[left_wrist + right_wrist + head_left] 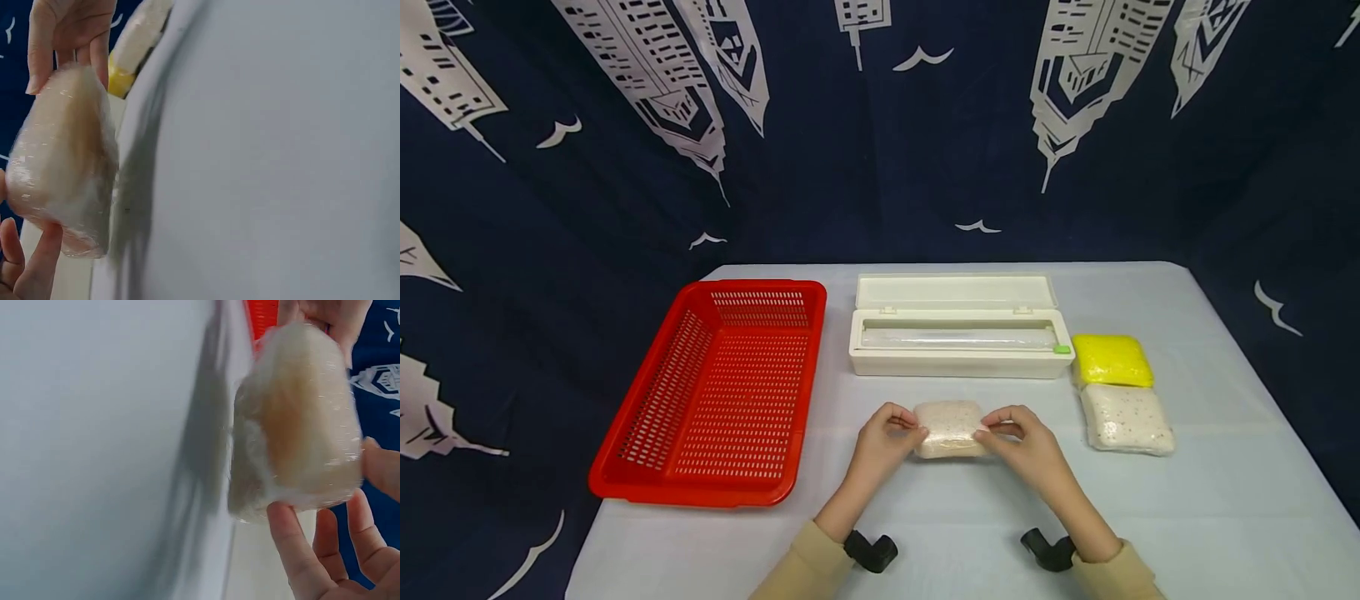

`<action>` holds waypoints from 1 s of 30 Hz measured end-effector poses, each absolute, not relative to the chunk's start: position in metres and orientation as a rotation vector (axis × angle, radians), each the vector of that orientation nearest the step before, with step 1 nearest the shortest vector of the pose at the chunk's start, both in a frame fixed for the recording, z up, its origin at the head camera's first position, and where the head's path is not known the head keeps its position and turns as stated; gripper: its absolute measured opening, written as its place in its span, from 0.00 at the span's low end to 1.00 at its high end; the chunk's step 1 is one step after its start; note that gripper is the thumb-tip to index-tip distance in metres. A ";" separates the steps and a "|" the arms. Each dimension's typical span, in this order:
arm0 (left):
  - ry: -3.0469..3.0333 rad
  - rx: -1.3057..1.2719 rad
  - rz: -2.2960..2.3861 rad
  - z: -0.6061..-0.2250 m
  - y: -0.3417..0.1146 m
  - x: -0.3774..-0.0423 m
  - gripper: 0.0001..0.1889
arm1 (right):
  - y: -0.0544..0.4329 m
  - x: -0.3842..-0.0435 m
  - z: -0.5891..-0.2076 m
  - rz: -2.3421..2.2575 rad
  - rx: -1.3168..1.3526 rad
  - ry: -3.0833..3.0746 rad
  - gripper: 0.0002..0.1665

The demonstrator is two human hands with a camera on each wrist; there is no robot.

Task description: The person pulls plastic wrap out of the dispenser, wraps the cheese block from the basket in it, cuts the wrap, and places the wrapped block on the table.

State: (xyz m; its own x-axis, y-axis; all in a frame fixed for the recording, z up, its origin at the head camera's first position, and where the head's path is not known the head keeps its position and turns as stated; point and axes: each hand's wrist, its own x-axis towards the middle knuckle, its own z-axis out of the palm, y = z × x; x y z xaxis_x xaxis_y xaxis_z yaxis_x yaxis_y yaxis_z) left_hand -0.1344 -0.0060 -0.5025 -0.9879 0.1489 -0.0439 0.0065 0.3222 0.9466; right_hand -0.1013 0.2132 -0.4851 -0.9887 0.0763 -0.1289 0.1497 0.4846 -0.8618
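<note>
Between both hands is a speckled cream block (951, 432), wrapped in clear plastic film. My left hand (882, 439) pinches its left end between thumb and fingers, and my right hand (1028, 446) pinches the right end. Both wrist views show the block (65, 159) from underneath, with film creased over its ends and a shadow on the cloth, so it is held off the table. Directly behind stands a white film dispenser (962, 365), lid raised, with a clear roll visible inside and a small green piece at its right end.
At left on the white-covered table (1232, 483) stands a red perforated basket (808, 375) with nothing in it. To the right, a yellow wrapped block (1112, 360) and another speckled cream one (1127, 419) lie against each other. A dark patterned curtain (880, 167) hangs behind.
</note>
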 end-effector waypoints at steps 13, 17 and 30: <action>2.296 0.133 1.715 -0.523 -0.005 -0.123 0.17 | 0.203 -0.090 -0.508 -1.523 0.190 2.631 0.26; 2.334 0.125 1.685 -0.522 -0.009 -0.122 0.18 | 0.207 -0.090 -0.505 -1.483 0.123 2.631 0.36; 2.554 -0.065 1.767 -0.509 -0.029 -0.124 0.10 | 0.205 -0.103 -0.509 -1.287 -0.126 2.663 0.69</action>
